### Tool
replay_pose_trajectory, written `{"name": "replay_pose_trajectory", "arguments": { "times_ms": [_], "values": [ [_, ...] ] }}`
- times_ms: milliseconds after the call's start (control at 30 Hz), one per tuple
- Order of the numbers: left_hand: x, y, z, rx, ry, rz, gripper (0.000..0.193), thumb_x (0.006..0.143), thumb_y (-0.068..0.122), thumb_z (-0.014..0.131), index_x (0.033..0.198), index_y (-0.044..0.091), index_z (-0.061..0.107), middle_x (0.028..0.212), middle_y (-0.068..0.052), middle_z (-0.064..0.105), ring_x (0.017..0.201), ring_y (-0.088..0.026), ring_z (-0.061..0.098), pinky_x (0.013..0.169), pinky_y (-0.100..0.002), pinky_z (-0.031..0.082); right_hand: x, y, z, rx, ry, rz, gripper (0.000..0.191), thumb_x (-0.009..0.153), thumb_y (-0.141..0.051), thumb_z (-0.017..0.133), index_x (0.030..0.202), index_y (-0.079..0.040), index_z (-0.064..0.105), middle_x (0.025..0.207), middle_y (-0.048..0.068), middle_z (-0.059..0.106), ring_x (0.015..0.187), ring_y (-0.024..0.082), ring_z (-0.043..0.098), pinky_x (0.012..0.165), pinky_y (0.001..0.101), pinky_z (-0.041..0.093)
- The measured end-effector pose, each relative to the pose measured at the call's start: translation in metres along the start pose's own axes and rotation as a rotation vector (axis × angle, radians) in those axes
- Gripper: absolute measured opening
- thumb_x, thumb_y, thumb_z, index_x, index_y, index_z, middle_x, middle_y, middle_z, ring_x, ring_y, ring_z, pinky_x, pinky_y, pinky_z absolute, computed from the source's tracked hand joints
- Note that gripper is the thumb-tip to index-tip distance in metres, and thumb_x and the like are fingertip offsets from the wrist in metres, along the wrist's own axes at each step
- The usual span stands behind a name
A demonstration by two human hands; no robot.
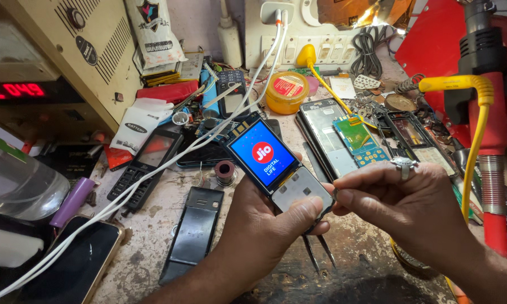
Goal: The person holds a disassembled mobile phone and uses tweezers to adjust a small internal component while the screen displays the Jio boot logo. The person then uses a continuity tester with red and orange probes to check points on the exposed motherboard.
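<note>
Left hand: the left hand (259,225) is closed around a small opened keypad phone with a lit blue screen and a bare grey keypad board (279,169), thumb pressed across the lower end of the board, fingers wrapped beneath.
Right hand: the right hand (400,200), a silver ring (404,164) on one finger, has its fingertips pinched together at the right edge of the phone's lower end; what they pinch is too small to tell.
Phone: held tilted above the middle of the bench, near its front edge, screen end pointing away from the person.
Tweezers: a pair of metal tweezers (319,252) shows below the left hand, tips toward the front edge.
White cable: a white charging cable (152,174) runs from the back wall sockets across the bench to the front left corner.
Nearby: a black phone back cover (194,231) lies left of the left hand; a black keypad phone (146,166) lies further left; a yellow round tin (287,92) stands toward the back edge.
</note>
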State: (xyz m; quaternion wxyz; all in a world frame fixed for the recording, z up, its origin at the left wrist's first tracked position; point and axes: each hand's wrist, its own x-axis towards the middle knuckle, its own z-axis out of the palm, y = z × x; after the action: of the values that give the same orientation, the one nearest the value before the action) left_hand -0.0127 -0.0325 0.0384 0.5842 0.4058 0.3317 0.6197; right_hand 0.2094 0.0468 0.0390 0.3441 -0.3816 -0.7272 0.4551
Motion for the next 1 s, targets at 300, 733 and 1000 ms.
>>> {"name": "replay_pose_trajectory", "arguments": {
  "times_ms": [300,733,1000],
  "values": [
    [0.001,0.003,-0.002,-0.002,-0.029,-0.025,0.036,0.088,0.007,0.069,0.121,-0.005,0.062,0.106,-0.015,0.075,0.092,-0.019,0.075,0.070,-0.033,0.067,0.001,0.003,-0.002,-0.022,0.000,0.035,0.020,0.088,-0.004,0.078,0.105,0.006,0.081,0.090,0.015,0.081,0.083,0.018,0.083,0.077,0.0321,0.068],
    [0.001,0.001,-0.002,-0.002,-0.010,-0.021,0.036,0.087,0.005,0.069,0.121,-0.004,0.060,0.107,-0.014,0.073,0.091,-0.019,0.075,0.071,-0.032,0.067,0.002,-0.001,-0.001,0.087,-0.042,0.073,0.020,0.088,0.000,0.075,0.107,0.006,0.078,0.091,0.018,0.085,0.084,0.020,0.082,0.078,0.0338,0.066],
    [0.002,-0.003,-0.002,-0.023,0.050,-0.018,0.054,0.085,0.002,0.070,0.132,0.000,0.045,0.111,-0.017,0.068,0.088,-0.020,0.074,0.069,-0.031,0.067,0.011,-0.013,0.006,0.223,-0.008,0.273,0.024,0.079,-0.003,0.074,0.100,0.008,0.080,0.085,0.020,0.083,0.076,0.022,0.079,0.073,0.0351,0.066]
  ]
}}
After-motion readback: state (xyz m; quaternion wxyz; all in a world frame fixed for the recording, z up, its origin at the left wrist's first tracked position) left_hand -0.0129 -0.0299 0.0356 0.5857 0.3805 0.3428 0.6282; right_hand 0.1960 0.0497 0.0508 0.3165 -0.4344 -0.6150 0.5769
